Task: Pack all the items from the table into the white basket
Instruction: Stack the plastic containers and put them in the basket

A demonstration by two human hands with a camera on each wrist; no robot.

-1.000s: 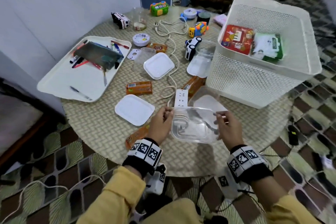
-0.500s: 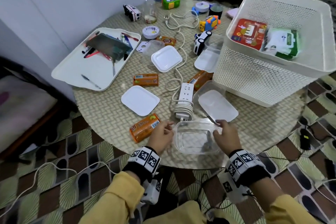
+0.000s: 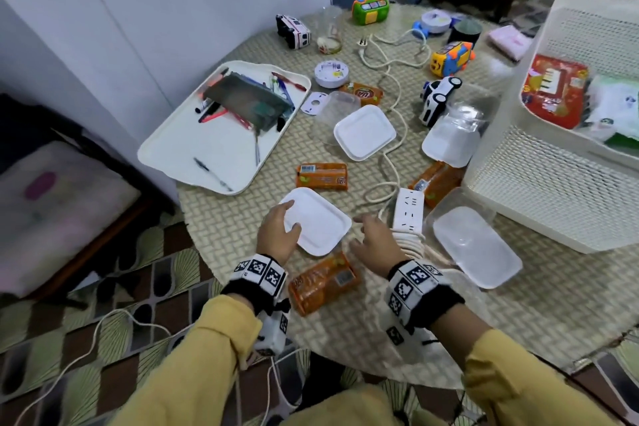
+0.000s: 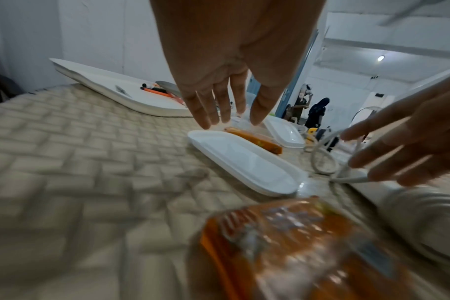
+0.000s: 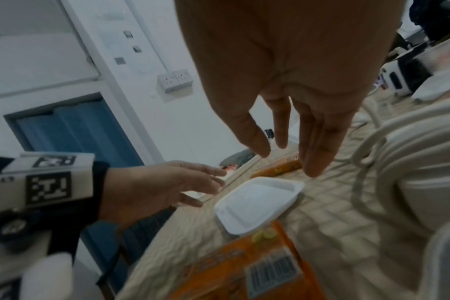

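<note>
A square white lid (image 3: pixel 321 225) (image 4: pixel 244 160) (image 5: pixel 257 201) lies flat on the woven table near the front edge. My left hand (image 3: pixel 292 218) (image 4: pixel 231 121) is spread open over its left corner, fingers straight; whether they touch it I cannot tell. My right hand (image 3: pixel 359 232) (image 5: pixel 288 160) is open and empty just right of the lid, beside the coiled cord (image 5: pixel 411 162) of the white power strip (image 3: pixel 409 209). An orange snack packet (image 3: pixel 325 282) (image 4: pixel 295 243) lies between my wrists. The white basket (image 3: pixel 553 190) stands at the right and holds a red packet and a green-white pack.
A clear tub with a white lid (image 3: pixel 477 242) sits right of the power strip. Further back lie two more lids, more orange packets, toy cars, a glass and a white tray (image 3: pixel 214 162) of pens against the wall. The table's front edge is close to my wrists.
Both hands have let go of the clear container they held. They have moved left to the square white lid, and the view has shifted left with them.
</note>
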